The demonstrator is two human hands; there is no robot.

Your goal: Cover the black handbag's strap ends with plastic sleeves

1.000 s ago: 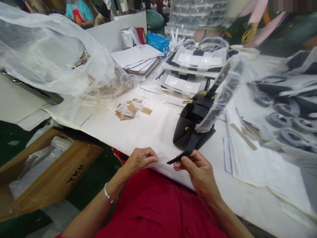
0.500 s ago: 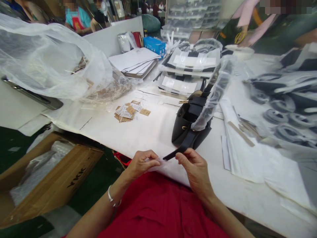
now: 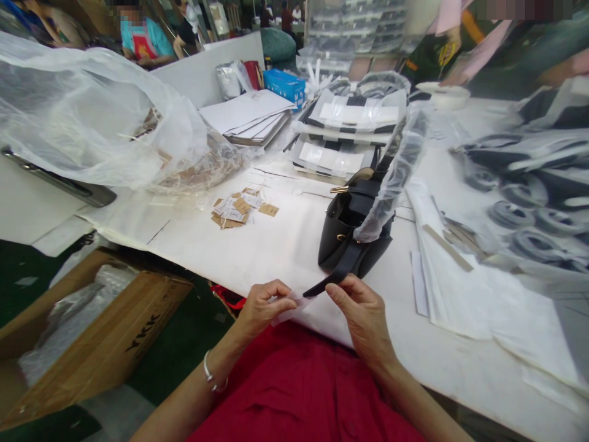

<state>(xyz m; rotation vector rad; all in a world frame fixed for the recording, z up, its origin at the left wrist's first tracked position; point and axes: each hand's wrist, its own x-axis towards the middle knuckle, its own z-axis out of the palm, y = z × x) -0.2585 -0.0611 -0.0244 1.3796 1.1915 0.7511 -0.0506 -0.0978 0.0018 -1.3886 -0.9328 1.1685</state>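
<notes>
Head view, clock from the bag: black bag [image 3: 334, 245] upright on white table [image 3: 184, 239], mouth open, clear plastic sleeve [image 3: 396, 190] on its handle. Right hand [image 3: 365, 313] at 6, thumb and fingertips pinching the bag's black strap [image 3: 338, 273] near its free end. Left hand [image 3: 264, 304] at 8, fingers narrow on translucent film [image 3: 301, 302] beside the strap tip; can't tell if film touches it. Tags [image 3: 234, 210] at 9, blue box [image 3: 284, 87] at 11, wrapped stack [image 3: 334, 158] at 12, white sheets [image 3: 497, 313] at 4.
</notes>
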